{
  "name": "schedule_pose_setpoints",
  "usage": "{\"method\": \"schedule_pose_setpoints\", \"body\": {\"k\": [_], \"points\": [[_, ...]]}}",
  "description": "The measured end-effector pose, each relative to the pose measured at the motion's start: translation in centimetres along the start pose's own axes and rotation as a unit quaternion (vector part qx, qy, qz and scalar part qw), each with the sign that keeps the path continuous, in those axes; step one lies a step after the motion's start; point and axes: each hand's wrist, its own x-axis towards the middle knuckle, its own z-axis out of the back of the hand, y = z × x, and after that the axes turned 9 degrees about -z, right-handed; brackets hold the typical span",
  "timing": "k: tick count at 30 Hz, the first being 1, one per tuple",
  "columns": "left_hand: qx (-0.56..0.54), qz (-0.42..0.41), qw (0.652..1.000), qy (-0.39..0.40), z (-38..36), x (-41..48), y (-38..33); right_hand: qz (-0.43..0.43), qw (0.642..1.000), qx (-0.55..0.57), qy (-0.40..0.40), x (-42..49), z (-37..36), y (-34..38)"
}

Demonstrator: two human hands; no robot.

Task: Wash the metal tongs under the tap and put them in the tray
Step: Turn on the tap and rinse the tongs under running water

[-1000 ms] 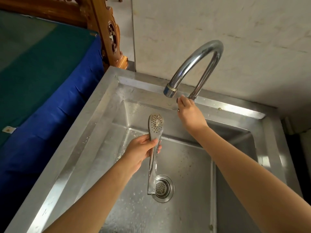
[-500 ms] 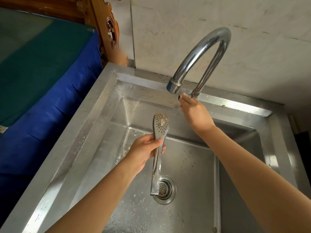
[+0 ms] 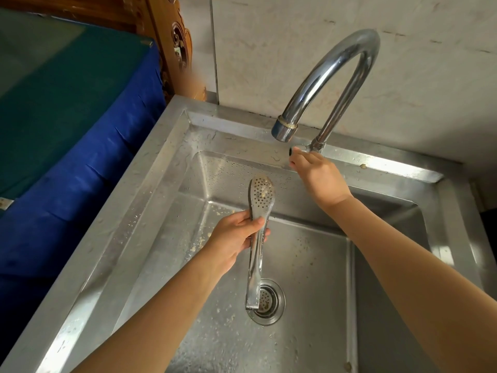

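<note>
No brand, label or writing can be read on any item. Nearest, two bare forearms are seen reaching in over a steel sink [image 3: 150,189]; crumbs and water drops are scattered across its wet floor, and a round drain [image 3: 269,301] is set in the middle of the floor. The left hand [image 3: 234,238] is closed around the metal tongs [image 3: 256,246], thumb laid over the front and fingertips showing on the far side; the grip falls on the upper part of the shank, just below the head. The tongs are held nearly upright above the basin, arms pressed together, the perforated spoon-shaped head standing above the hand with bits of food stuck to it, and the joined end hanging below the hand, in line with the drain's left edge. Further back, the right hand [image 3: 317,175] is clasped on the tap handle [image 3: 297,150] at the foot of the curved chrome tap [image 3: 336,65]; no water is seen at the spout. Compared with half a second earlier, both hands and the tongs are held much as they were, and the tongs' head is kept below and left of the spout. Beyond the sink's left rim, a blue and green cover [image 3: 75,117] and a carved wooden post [image 3: 177,41] are seen, with a pale wall [image 3: 295,28] behind.
</note>
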Motion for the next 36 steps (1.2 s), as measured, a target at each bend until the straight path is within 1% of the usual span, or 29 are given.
{"method": "schedule_pose_setpoints", "body": {"k": [9,16,21,26,29,32,36], "points": [[0.001,-0.001,1.000,-0.002,0.0,0.4,-0.4,-0.026,0.999,0.016,-0.013,0.4,0.1,0.1],[0.001,0.004,1.000,0.002,-0.1,0.5,-0.4,-0.030,0.999,0.019,-0.015,0.2,-0.2,0.2],[0.005,0.006,1.000,0.007,0.0,0.2,-0.3,-0.110,0.989,0.089,0.031,-0.4,-0.3,-0.2],[0.006,0.006,1.000,0.018,0.0,-0.4,-0.1,-0.192,0.965,0.175,-0.028,-2.2,0.7,1.0],[-0.003,0.004,0.999,0.037,-0.3,-0.6,-0.1,-0.241,0.944,0.224,-0.027,-3.2,1.1,2.0],[-0.009,-0.001,0.998,0.055,-0.6,-0.7,-0.1,-0.258,0.937,0.234,-0.027,-3.6,1.6,2.8],[-0.020,-0.018,0.997,0.066,-0.7,-0.7,-0.2,-0.260,0.931,0.256,-0.011,-3.9,1.7,4.1]]}}
